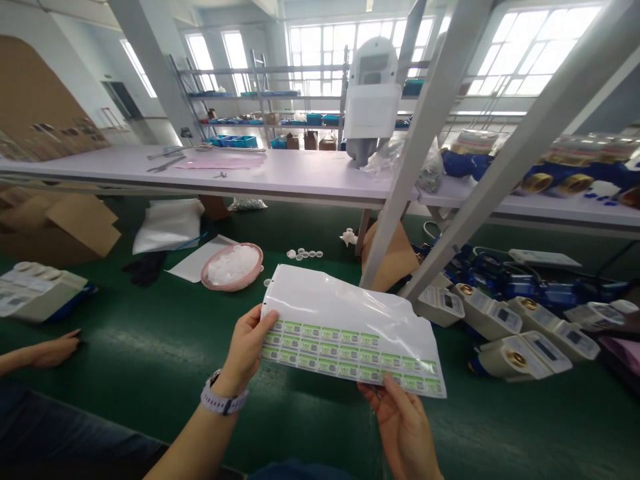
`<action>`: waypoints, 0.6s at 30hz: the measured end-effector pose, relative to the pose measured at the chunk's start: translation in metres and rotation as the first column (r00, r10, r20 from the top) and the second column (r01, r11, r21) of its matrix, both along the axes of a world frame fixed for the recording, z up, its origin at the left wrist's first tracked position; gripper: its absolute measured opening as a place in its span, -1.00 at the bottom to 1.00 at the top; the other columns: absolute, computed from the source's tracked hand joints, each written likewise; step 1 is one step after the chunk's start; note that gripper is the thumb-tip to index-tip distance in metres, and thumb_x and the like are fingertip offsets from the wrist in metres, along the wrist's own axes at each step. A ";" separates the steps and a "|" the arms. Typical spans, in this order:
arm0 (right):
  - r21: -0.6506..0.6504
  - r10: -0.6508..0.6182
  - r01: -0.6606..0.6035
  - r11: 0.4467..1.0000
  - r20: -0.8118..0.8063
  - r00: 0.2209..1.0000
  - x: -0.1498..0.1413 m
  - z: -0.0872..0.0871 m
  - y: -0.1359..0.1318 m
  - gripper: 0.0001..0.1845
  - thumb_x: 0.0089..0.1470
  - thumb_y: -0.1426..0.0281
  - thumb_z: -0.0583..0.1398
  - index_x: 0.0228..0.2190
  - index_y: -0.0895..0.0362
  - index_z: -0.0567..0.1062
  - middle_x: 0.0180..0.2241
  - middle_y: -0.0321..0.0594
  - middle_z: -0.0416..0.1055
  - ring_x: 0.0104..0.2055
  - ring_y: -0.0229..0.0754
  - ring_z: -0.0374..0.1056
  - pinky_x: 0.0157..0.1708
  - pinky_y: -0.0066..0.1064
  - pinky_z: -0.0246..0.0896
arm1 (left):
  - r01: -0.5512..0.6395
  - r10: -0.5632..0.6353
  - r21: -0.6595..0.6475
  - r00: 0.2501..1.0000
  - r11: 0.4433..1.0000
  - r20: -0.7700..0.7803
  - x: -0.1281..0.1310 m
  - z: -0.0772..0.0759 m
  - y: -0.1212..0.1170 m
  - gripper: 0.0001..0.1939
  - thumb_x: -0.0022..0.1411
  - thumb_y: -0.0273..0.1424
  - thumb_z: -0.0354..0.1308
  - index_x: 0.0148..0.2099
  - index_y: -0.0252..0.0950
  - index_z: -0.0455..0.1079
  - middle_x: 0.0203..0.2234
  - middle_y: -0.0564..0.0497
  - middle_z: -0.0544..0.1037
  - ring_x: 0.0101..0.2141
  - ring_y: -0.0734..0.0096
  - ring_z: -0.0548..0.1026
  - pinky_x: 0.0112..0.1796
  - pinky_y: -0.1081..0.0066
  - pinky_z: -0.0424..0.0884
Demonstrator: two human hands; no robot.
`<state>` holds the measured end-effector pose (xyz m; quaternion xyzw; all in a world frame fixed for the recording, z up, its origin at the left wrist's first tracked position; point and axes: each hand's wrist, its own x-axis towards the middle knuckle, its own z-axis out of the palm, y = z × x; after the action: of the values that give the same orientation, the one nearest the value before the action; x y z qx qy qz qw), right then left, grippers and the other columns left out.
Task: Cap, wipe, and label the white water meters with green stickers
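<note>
I hold a white backing sheet with several rows of small green stickers along its near edge, lifted above the green mat. My left hand, with a pale watch on the wrist, grips the sheet's left edge, thumb on the stickers. My right hand pinches the sheet's lower edge toward the right, fingers closed on it.
A pink bowl of clear caps sits behind the sheet; loose white caps lie nearby. Several white-and-blue water meters crowd the right. Another person's hand rests at left, next to a meter. Grey frame struts rise ahead.
</note>
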<state>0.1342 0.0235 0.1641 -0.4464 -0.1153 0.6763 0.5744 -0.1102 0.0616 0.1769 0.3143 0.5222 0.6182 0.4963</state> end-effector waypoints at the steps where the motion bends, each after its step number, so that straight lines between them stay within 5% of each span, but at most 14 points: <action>1: -0.004 -0.013 0.013 1.000 0.002 1.000 -0.001 0.000 0.000 -0.35 -0.25 0.25 0.40 -0.04 -0.02 0.43 -0.15 -0.25 0.50 -0.16 -0.10 0.41 -0.21 -0.23 0.40 | -0.001 0.001 0.004 1.000 1.000 0.002 0.000 0.001 0.000 -0.64 -0.02 -0.21 0.35 -0.26 -0.36 0.44 -0.50 0.00 0.51 -0.48 0.41 0.42 -0.45 0.50 0.37; 18: 0.045 -0.049 0.049 0.998 0.009 0.999 -0.008 -0.003 -0.009 -0.34 -0.21 0.26 0.38 0.00 -0.03 0.39 -0.10 -0.20 0.47 -0.17 -0.10 0.39 -0.30 -0.26 0.41 | -0.022 0.022 0.021 1.000 1.000 0.010 -0.006 0.001 -0.007 -0.64 -0.04 -0.21 0.36 -0.29 -0.37 0.45 -0.50 -0.01 0.50 -0.49 0.43 0.41 -0.46 0.51 0.36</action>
<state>0.1265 0.0148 0.1610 -0.4393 -0.1224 0.6572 0.6001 -0.1162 0.0548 0.1775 0.3106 0.5165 0.6308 0.4887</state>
